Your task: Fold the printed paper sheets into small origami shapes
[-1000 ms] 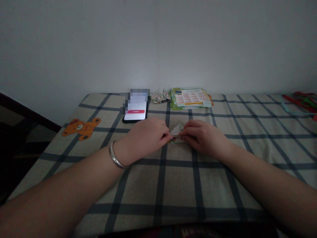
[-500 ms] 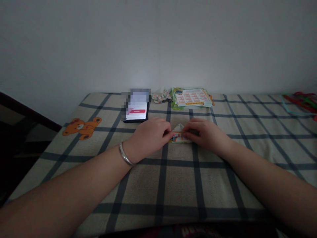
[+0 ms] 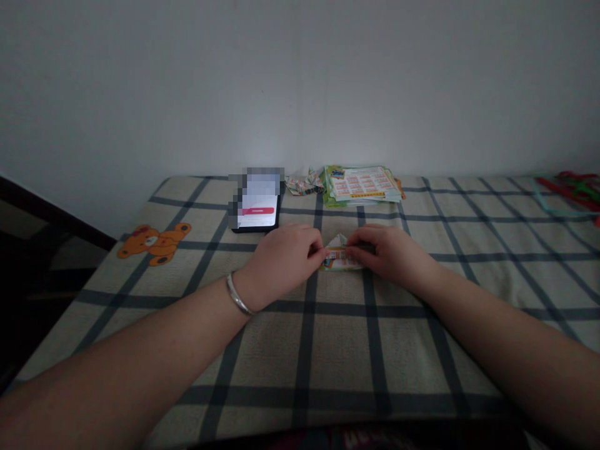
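A small piece of folded printed paper lies on the checked cloth, its white top rising to a point. My left hand pinches its left end between thumb and fingers; a silver bangle circles that wrist. At the right end, my right hand grips the paper with thumb and forefinger. Both ends of the paper are partly hidden by my fingers.
Behind my left hand lies a phone with a lit screen. Crumpled or folded papers and a stack of printed sheets sit by the wall. An orange bear figure is at left; red and green items lie far right.
Both hands stay nearly in place on the folded paper. Slightly more of its printed band shows between my fingers.
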Action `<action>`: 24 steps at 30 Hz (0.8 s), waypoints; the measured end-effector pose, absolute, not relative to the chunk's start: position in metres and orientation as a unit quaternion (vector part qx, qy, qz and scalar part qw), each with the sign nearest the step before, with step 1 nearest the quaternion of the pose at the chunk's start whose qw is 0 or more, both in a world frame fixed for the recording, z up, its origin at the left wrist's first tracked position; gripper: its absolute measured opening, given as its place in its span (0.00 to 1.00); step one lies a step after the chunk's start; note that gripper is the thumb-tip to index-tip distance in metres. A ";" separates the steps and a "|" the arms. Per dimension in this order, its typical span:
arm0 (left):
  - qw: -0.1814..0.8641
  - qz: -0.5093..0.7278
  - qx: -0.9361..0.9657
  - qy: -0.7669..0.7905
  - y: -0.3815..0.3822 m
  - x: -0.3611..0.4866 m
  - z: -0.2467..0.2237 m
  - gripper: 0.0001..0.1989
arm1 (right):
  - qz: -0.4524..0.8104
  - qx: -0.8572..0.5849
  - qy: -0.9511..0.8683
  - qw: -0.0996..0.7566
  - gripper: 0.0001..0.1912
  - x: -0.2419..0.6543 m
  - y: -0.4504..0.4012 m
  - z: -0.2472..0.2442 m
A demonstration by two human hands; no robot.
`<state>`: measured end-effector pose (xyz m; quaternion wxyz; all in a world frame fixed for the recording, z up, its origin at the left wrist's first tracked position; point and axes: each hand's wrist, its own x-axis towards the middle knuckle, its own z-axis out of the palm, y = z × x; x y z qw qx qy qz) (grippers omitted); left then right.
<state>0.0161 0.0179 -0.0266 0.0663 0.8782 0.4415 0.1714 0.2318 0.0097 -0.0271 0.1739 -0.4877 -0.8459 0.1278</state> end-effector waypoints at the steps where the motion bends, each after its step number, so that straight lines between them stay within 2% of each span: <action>1: 0.075 0.176 0.878 0.438 0.020 0.015 -0.027 0.10 | 0.126 -0.492 -0.844 0.172 0.06 0.232 0.010 -0.027; 7: 0.061 0.195 0.916 0.346 0.027 0.009 -0.028 0.07 | 0.073 -0.423 -0.888 0.164 0.08 0.238 0.007 -0.027; 11: -0.004 0.180 0.939 0.292 0.024 0.007 -0.025 0.08 | 0.002 -0.389 -0.914 0.117 0.12 0.242 0.002 -0.022; 16: -0.078 0.122 0.954 0.261 0.018 0.007 -0.021 0.10 | -0.006 -0.384 -0.920 0.084 0.09 0.244 -0.005 -0.015; 24: -0.052 0.106 0.952 0.284 0.020 0.007 -0.017 0.09 | 0.019 -0.420 -0.905 0.065 0.07 0.256 -0.004 -0.001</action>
